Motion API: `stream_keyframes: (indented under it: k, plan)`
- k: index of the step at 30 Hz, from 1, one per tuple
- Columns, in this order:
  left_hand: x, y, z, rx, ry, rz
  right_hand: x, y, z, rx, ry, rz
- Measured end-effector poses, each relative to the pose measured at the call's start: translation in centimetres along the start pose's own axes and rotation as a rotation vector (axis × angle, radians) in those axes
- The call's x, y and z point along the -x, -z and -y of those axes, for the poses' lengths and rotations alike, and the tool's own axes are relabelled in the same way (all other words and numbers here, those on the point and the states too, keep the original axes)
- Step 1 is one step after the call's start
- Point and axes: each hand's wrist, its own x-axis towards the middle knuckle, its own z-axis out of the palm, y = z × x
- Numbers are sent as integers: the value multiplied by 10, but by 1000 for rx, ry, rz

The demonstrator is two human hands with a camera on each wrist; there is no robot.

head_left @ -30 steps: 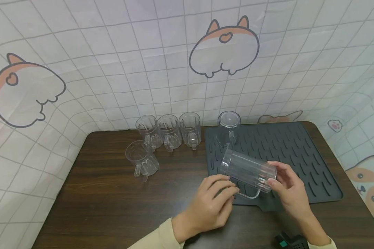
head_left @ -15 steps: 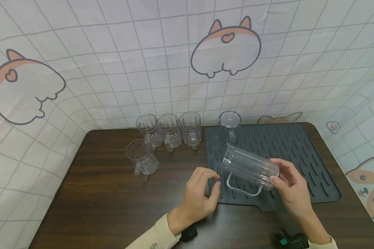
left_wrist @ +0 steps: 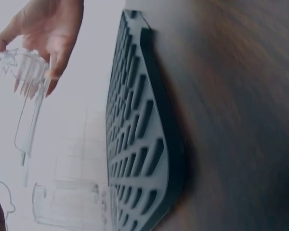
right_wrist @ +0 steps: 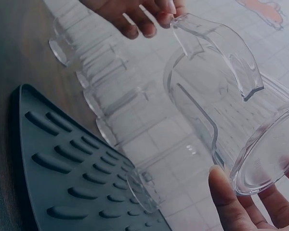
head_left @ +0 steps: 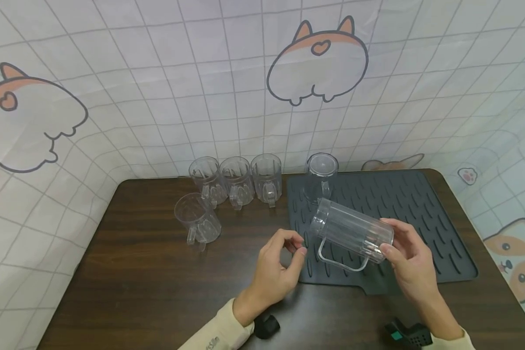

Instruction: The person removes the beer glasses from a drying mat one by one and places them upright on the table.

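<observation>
A clear mug [head_left: 353, 229] is tilted onto its side above the dark mat. My right hand [head_left: 410, 262] grips it at the base, thumb in front; its mouth points to the left and its handle hangs down. In the right wrist view the fingers hold the round base of the mug [right_wrist: 216, 91]. Just left of the mug, my left hand [head_left: 274, 270] has its fingers loosely bent and holds nothing. Another clear mug [head_left: 322, 177] stands upside down at the mat's back left corner.
The dark ridged drying mat [head_left: 420, 218] covers the table's right part. Left of it stand several clear mugs: three in a back row, including one mug [head_left: 267, 180], and a mug [head_left: 198, 221] in front. A patterned curtain [head_left: 227, 73] closes off the back.
My left hand has moved away from the mug's handle, to the left, and holds nothing now. My right hand has kept the mug, lifting it slightly.
</observation>
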Motion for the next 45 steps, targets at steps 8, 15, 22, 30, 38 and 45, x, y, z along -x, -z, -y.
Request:
stream_keyframes:
  k: [8, 15, 22, 30, 38, 45]
  plan:
    - [4, -5, -7, 289, 335, 94, -2, -3, 2, 2, -8, -10]
    - [2, -11, -12, 485, 507, 130, -3, -6, 0, -43, 16, -4]
    - [4, -21, -14, 819, 737, 87, -5, -10, -1, -59, 46, 8]
    - [8, -23, -13, 990, 844, 77, -5, -16, -1, -17, 13, -10]
    - [9, -26, -9, 1188, 988, 29, -5, -24, -2, 22, -33, -22]
    - [11, -28, -10, 1340, 1017, -9, -5, -30, -4, 72, -46, -21]
